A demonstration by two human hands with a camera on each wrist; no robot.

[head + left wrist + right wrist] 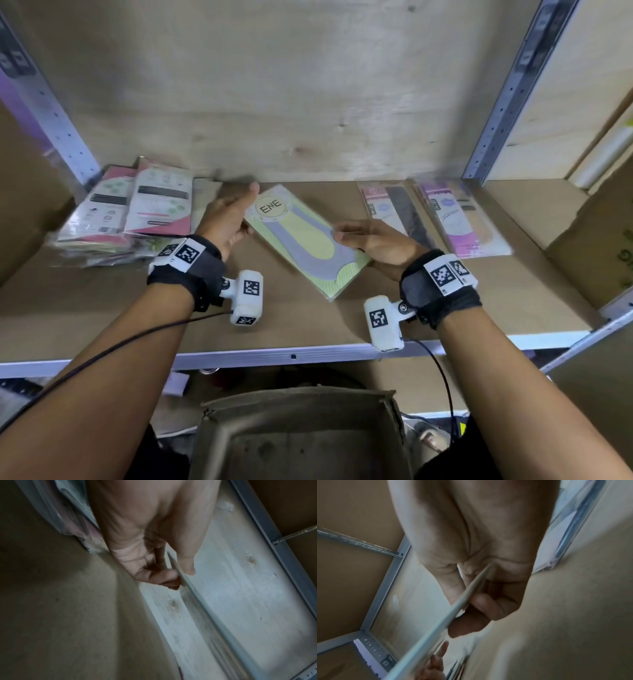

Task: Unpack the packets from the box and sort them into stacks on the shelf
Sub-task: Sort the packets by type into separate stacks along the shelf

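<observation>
- packet [301,236] mid-frame: pale green with fine stripes, yellow and grey-lilac sole shapes, cream round label with black "ENE"
- stack [130,209] at left: pink and white packets, black bars
- packets [459,219] at right: purple-pink, one with a black strip
- shelf [342,315]: tan board, grey-white metal edge
- wrist bands [435,291]: black, white tags with black square codes
- box [298,435] bottom centre: brown cardboard

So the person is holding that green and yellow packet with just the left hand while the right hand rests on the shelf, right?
Not quite: both hands hold it. In the head view the left hand grips the far end of the green and yellow packet and the right hand grips the near end; the right wrist view shows its fingers pinching the packet's edge.
</observation>
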